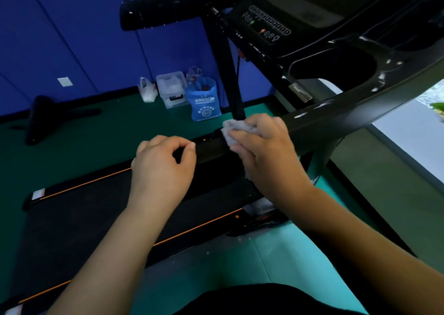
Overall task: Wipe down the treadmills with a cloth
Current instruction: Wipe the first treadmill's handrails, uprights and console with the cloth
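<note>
Wiping appears midway: the right hand [264, 153] clutches a grey cloth [234, 132] against the near handrail [324, 122], which the left hand [163, 163] grips (console [276, 23], belt [96, 221] seemingly left to do).

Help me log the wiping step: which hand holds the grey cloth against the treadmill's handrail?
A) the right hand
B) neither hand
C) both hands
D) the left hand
A: the right hand wraps the grey cloth onto the black handrail, while the left hand grips the rail's end with no cloth.
</note>
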`<state>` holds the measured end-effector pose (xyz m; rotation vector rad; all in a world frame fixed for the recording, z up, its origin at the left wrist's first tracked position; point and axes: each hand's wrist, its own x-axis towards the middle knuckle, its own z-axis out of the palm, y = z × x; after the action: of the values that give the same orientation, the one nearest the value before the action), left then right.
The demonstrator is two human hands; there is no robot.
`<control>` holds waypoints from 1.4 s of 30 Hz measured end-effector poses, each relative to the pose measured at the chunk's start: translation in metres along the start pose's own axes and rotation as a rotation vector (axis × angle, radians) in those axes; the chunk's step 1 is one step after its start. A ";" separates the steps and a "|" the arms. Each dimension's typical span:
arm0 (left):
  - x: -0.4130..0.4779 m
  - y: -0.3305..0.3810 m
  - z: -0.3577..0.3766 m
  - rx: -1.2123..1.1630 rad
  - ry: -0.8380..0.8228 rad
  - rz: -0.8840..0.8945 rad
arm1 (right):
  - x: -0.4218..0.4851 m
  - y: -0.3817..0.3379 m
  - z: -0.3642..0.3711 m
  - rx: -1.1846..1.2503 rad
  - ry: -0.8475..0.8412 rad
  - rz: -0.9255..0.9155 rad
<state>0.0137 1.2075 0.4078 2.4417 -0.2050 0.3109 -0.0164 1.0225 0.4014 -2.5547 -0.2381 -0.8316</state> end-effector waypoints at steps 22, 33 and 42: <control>0.003 0.010 0.013 0.033 0.125 -0.055 | 0.012 0.103 -0.052 -0.107 0.023 0.068; 0.003 0.008 0.014 0.011 0.135 -0.041 | 0.020 0.182 -0.106 -0.133 0.351 0.366; 0.003 0.014 0.014 0.031 0.137 -0.058 | 0.033 0.200 -0.107 -0.329 0.054 0.277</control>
<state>0.0158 1.1877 0.4063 2.4404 -0.0696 0.4565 0.0136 0.7967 0.4269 -2.7713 0.2876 -0.8889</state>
